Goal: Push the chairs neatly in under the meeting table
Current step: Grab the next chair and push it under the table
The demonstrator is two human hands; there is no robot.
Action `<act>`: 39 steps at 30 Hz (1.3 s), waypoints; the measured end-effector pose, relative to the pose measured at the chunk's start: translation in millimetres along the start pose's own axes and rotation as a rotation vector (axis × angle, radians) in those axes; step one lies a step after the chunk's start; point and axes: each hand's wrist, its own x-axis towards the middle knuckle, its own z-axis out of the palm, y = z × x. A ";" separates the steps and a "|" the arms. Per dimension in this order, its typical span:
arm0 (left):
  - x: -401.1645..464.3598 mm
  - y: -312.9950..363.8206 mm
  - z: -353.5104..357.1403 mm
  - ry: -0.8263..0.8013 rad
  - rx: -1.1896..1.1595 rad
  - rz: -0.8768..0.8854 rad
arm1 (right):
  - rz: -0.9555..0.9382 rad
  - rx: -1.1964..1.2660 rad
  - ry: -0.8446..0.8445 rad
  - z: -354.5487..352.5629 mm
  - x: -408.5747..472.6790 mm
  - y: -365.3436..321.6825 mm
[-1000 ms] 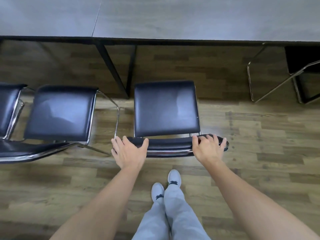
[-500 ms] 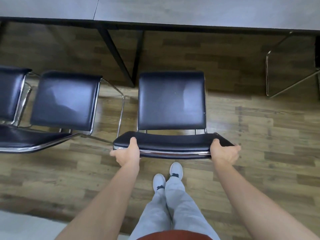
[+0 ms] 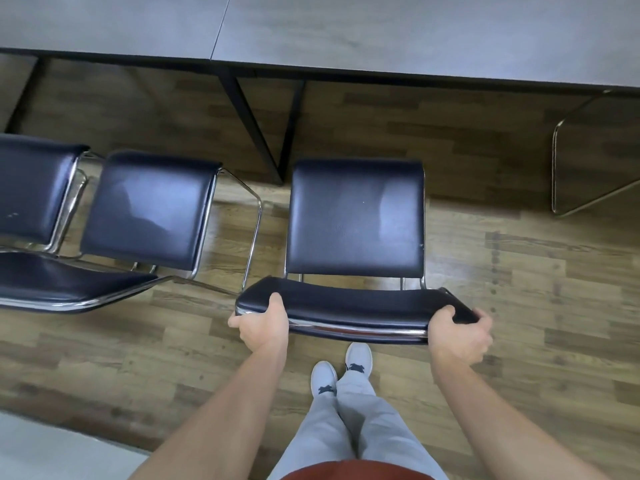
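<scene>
A dark blue padded chair (image 3: 356,216) with a chrome frame stands right in front of me, facing the grey meeting table (image 3: 381,32). Its seat lies short of the table's near edge. My left hand (image 3: 263,323) grips the left end of its backrest (image 3: 346,306). My right hand (image 3: 459,332) grips the right end. Both thumbs lie over the top of the backrest. Two more chairs of the same kind stand to the left, one (image 3: 149,209) close by and one (image 3: 31,188) cut off by the frame edge.
Black table legs (image 3: 256,126) come down just left of the held chair's seat. A chrome frame of another chair (image 3: 571,168) sits under the table at the right. My feet (image 3: 341,370) stand on wood floor directly behind the chair. A pale floor patch shows at bottom left.
Both hands shifted from resting flat on the backrest top to gripping its two ends. The view has drifted and the chair now stands slightly nearer the table edge.
</scene>
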 end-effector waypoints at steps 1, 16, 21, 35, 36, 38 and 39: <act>0.2 0.1 0.0 -0.003 0.005 -0.001 | 0.007 0.001 -0.004 0.0 0.5 -0.8; -4.7 10.5 -2.8 -0.014 0.029 -0.002 | 0.031 0.022 -0.013 1.4 2.7 -4.5; 0.2 22.0 -2.2 -0.042 0.062 0.038 | 0.041 0.048 -0.015 7.5 -1.0 -8.2; 14.2 76.5 18.9 -0.160 0.108 0.093 | 0.050 0.052 0.000 37.8 11.2 -51.5; 16.4 82.5 21.8 -0.167 0.109 0.098 | 0.052 0.055 0.002 40.7 12.1 -56.0; 20.1 94.0 27.4 -0.190 0.115 0.106 | 0.046 0.063 0.013 45.8 14.9 -64.2; 21.8 99.7 30.3 -0.200 0.118 0.106 | 0.042 0.067 0.020 48.7 16.5 -68.7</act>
